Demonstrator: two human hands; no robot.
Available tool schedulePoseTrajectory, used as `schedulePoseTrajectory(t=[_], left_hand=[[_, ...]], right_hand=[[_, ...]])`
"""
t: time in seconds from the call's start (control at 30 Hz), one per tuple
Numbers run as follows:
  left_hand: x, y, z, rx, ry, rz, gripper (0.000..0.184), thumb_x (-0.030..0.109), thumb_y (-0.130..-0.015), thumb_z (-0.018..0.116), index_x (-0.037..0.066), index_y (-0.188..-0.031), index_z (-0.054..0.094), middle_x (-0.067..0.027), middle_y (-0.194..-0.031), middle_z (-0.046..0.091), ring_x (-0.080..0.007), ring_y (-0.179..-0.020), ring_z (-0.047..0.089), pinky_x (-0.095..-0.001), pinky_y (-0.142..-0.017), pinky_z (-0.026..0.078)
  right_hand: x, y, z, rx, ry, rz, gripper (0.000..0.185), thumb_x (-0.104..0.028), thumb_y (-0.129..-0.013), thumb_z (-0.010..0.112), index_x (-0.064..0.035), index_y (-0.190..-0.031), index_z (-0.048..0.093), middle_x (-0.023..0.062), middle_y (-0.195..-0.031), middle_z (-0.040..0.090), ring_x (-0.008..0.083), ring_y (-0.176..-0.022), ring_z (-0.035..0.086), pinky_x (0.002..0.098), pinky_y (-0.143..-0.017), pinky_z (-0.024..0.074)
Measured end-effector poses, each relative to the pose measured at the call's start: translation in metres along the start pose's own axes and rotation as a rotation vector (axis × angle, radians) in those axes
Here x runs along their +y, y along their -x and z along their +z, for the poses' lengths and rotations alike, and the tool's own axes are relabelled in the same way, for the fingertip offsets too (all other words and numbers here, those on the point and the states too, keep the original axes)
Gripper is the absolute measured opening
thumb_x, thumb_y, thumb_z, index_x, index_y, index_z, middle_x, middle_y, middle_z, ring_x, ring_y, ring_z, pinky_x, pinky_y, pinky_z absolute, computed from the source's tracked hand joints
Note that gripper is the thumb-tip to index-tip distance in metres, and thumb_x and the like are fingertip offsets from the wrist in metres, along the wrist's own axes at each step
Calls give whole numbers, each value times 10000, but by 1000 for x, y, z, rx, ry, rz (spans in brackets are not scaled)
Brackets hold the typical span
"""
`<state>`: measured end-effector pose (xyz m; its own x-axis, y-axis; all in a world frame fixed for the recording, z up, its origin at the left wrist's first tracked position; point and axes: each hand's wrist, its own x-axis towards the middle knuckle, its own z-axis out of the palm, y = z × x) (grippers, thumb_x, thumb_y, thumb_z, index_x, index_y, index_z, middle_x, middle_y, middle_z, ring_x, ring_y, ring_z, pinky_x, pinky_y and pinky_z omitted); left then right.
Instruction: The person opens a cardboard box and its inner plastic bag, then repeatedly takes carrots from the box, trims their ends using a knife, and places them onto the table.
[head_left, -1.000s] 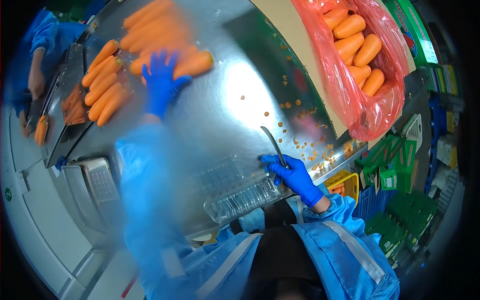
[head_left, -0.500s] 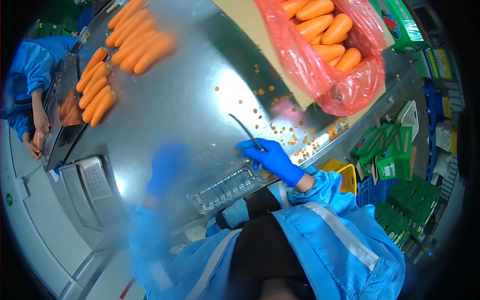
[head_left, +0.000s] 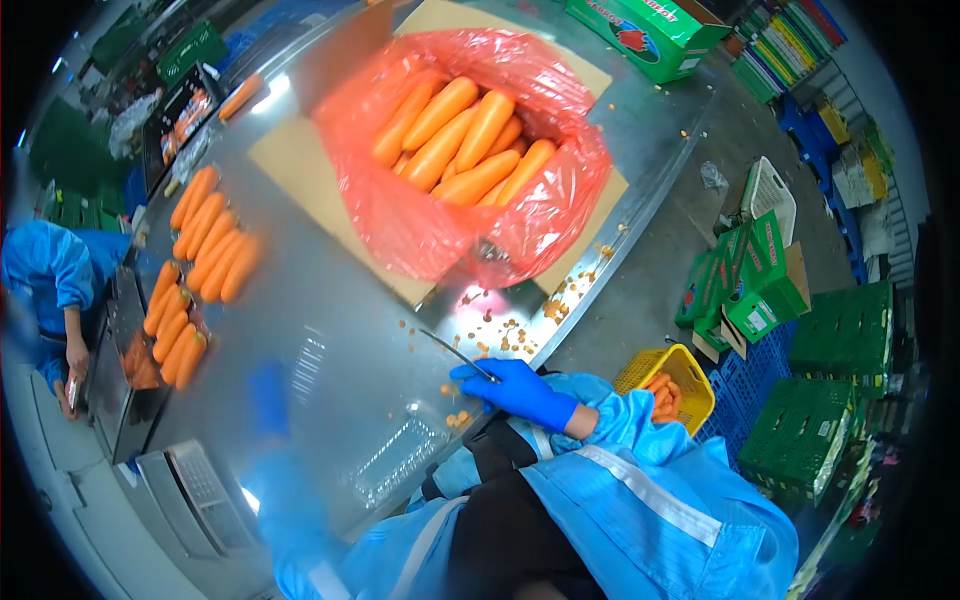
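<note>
Holding slim curved metal blade (head_left: 458, 354) in blue-gloved right grip (head_left: 520, 390), can't tell on blurred blue-gloved left grip (head_left: 269, 398), over grey metal surface (head_left: 330, 300).

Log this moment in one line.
right hand: holding curved knife; left hand: blurred, grip unclear; clear tray: on table; red bag: carrots inside

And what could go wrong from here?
1. The right hand holds a knife with its blade bare; it might nick the left hand if their paths cross.
2. The clear tray lies close to the blue jacket; leaning in could nudge it.
3. Carrot scraps near the table edge may get brushed off.
</note>
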<state>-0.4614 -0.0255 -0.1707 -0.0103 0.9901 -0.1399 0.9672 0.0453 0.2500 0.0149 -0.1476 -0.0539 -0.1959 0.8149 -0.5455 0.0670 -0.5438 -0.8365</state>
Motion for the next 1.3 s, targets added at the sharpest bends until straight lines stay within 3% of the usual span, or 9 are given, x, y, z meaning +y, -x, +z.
schedulePoseTrajectory(t=[0.17, 0.3, 0.43, 0.7, 0.8, 0.9, 1.03, 1.2, 1.3], left_hand=[[168, -29, -95, 367, 135, 242, 606, -8, -733, 753, 11, -1304, 550, -125, -1268, 618, -282, -1186, 566, -368, -1046, 409], [337, -44, -163, 178, 539, 326, 486, 71, -779, 752, 61, -1244, 614, -106, -1180, 662, -252, -1109, 620, -358, -975, 466], [411, -100, -118, 275, 273, 601, 369, 186, -750, 778, 78, -1089, 679, -152, -1027, 683, -312, -968, 660, -397, -859, 525], [414, -171, -31, 313, -82, 492, 514, 283, -653, 841, 36, -1037, 606, -184, -964, 654, -387, -929, 636, -470, -793, 517], [410, -168, -34, 350, 0, 571, 560, 263, -662, 838, 37, -1114, 599, -194, -992, 650, -367, -920, 644, -449, -800, 521], [420, -164, -57, 134, 332, 404, 598, 226, -679, 829, 34, -1189, 583, -169, -1041, 655, -312, -952, 652, -408, -825, 523], [428, -162, -109, -301, 888, -21, 638, 156, -701, 801, 15, -1268, 545, -128, -1120, 649, -255, -1036, 641, -365, -878, 517], [395, -100, -130, -289, 1789, 19, 745, 98, -737, 738, 9, -1401, 414, -198, -1195, 611, -301, -1052, 641, -384, -942, 516], [409, -53, -149, -361, 1925, 109, 765, 236, -763, 703, 2, -1417, 383, -243, -1224, 586, -442, -1045, 620, -555, -938, 493]], right_hand=[[16, 21, -44, 69, -97, -122, 291, -206, -912, 667, -136, -1194, 686, 42, -863, 688, 74, -645, 610, 246, -603, 530], [-33, 36, -83, 86, -118, -242, 288, -158, -908, 677, -107, -1191, 683, 30, -940, 708, 53, -692, 600, 213, -598, 510], [-105, 24, -152, 200, 46, -342, 280, -167, -908, 669, -90, -1177, 685, 49, -1012, 710, 79, -768, 630, 235, -674, 526], [-169, -73, -235, 320, 442, -603, 375, -81, -866, 654, -109, -1240, 649, 68, -1139, 700, 140, -1020, 670, 272, -898, 512], [-181, -135, -247, 358, 525, -902, 384, -112, -847, 675, -150, -1228, 653, 85, -1081, 706, 173, -774, 679, 307, -746, 555], [-229, -157, -256, 200, 153, -574, 377, -108, -847, 678, -130, -1223, 654, 71, -1035, 704, 139, -684, 647, 287, -650, 545], [-263, -171, -274, 239, 34, -659, 370, -91, -841, 681, -78, -1210, 657, 59, -976, 695, 89, -606, 580, 261, -591, 510], [-230, -193, -274, 109, 320, -646, 431, -64, -814, 670, -61, -1243, 630, 61, -1069, 678, 139, -825, 627, 282, -742, 520], [-214, -201, -254, 1, 651, -733, 471, -86, -811, 684, -64, -1276, 606, 70, -1179, 645, 152, -933, 623, 298, -779, 519]])
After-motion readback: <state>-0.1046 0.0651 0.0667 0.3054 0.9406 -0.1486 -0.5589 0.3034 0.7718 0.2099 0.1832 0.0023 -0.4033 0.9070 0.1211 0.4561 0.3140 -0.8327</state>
